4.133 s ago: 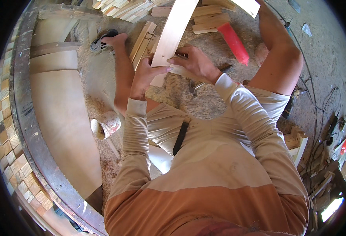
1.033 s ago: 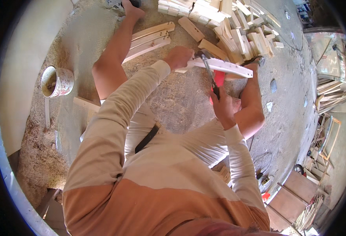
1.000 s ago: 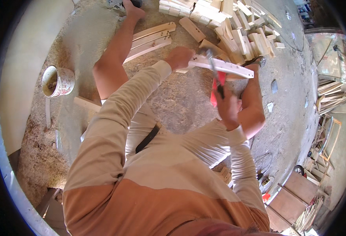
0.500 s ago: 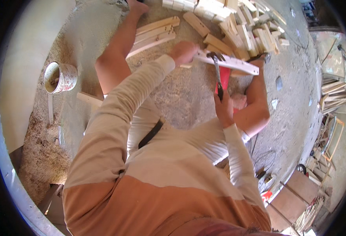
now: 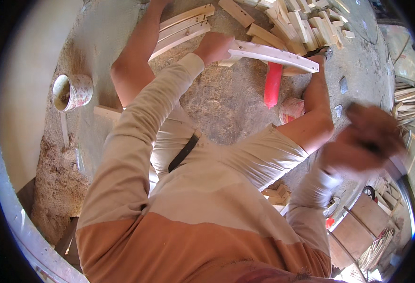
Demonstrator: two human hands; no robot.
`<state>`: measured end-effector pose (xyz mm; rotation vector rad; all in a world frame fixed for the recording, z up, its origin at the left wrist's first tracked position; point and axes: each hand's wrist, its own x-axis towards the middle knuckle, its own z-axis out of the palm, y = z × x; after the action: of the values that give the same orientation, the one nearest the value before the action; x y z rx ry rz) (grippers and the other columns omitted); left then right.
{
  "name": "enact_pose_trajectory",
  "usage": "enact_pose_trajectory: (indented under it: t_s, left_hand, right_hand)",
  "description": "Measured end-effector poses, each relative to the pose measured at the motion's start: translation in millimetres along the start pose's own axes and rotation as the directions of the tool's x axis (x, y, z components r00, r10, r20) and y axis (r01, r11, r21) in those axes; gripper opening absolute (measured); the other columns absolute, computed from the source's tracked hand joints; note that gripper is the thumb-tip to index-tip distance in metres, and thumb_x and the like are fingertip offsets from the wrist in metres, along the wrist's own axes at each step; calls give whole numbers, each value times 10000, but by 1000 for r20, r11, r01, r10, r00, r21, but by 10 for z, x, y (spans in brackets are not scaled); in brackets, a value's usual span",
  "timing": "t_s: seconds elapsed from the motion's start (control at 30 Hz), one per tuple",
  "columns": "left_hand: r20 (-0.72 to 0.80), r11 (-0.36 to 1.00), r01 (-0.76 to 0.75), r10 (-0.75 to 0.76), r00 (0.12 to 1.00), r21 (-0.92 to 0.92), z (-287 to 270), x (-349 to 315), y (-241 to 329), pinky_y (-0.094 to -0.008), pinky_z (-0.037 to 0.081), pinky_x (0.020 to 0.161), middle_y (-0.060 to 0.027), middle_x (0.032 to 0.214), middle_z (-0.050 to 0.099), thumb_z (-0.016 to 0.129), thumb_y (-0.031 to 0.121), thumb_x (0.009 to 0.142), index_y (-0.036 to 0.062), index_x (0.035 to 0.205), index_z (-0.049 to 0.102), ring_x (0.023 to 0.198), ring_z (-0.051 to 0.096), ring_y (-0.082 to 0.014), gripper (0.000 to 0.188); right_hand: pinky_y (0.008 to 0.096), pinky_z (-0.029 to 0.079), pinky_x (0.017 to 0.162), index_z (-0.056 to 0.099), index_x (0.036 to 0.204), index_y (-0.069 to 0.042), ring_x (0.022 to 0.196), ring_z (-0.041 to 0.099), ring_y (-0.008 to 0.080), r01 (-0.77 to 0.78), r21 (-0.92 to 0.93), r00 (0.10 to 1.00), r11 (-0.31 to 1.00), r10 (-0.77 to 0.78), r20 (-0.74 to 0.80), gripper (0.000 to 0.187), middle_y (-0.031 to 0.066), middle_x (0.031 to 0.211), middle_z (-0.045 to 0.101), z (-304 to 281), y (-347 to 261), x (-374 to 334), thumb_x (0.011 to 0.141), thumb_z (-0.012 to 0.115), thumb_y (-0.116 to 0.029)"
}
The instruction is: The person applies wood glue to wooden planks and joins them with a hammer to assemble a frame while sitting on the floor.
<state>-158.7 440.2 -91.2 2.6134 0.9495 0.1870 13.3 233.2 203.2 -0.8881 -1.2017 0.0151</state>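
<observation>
Sawdust-strewn floor underlies the work. At upper centre, the left hand grips the left end of a pale wooden batten; at right, the right hand is blurred, its grip indeterminate. The step appears to be steadying the batten; the next move seemingly calls for firm support.

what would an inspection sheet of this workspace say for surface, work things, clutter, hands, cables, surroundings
Surface: rough floor, dusty and stained.
Work things: pale wooden strip, gripped at its left end.
Clutter: red bottle, white bucket, loose wood blocks, boards beside the left leg.
Left hand: closed on the strip.
Right hand: out at the right, motion-blurred; grip unclear.
Cables: none can be made out for certain.
Surroundings: pale panel at left; thin sticks at lower right.
</observation>
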Motion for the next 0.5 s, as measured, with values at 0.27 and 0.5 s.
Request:
enact_pose_trajectory:
  t_s: [0.27, 0.5]
  left_hand:
    - [-37, 987, -73, 79, 996, 144, 131, 62, -82, -460, 555, 697, -127, 800, 709, 794, 316, 747, 90, 922, 680, 755, 712, -327, 309]
    - [50, 999, 5, -7, 999, 45, -32, 41, -52, -472, 555, 706, -138, 826, 710, 769, 307, 739, 81, 945, 671, 781, 709, -349, 320]
  right_hand:
    - [339, 461, 605, 641, 1055, 16, 666, 588, 170, -251, -792, 682, 556, 682, 262, 222, 122, 742, 607, -429, 1055, -1593, 962, 688, -179]
    - [288, 294, 455, 517, 830, -76, 505, 371, 127, -285, -30, 958, 958, 285, -23, 341, 26, 629, 406, 258, 86, 35, 1046, 536, -340]
